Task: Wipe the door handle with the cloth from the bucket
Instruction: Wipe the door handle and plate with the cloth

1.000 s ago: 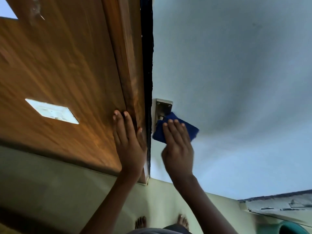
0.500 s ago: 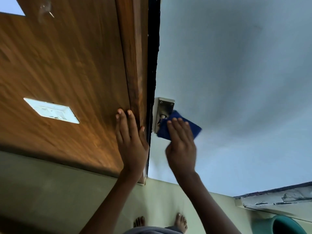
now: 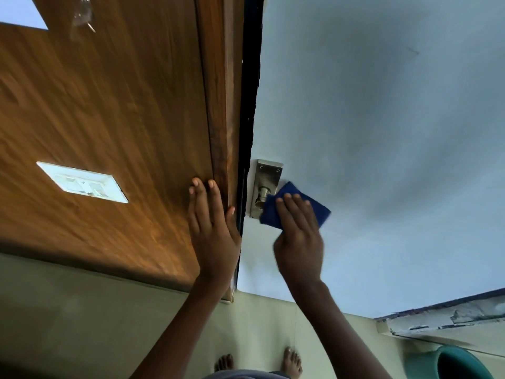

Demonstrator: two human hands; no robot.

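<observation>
A silver door handle (image 3: 263, 193) on a metal plate sits at the left edge of a pale blue door (image 3: 382, 132). My right hand (image 3: 299, 236) presses a folded blue cloth (image 3: 318, 207) flat over the lever's right part; the plate's top and the spindle still show. My left hand (image 3: 214, 231) lies flat, fingers together, on the brown wooden frame (image 3: 221, 105) just left of the handle, holding nothing. The teal bucket (image 3: 453, 363) is at the bottom right corner, partly cut off.
A white switch plate (image 3: 82, 181) is set in the wooden panel at left. My bare feet (image 3: 292, 361) stand on a pale green floor below. A ledge with peeling paint (image 3: 448, 315) runs at the lower right above the bucket.
The right hand with the cloth slid slightly right and down along the handle, uncovering more of the plate and spindle. The view shifted, bringing the bucket further in. The left hand stayed put.
</observation>
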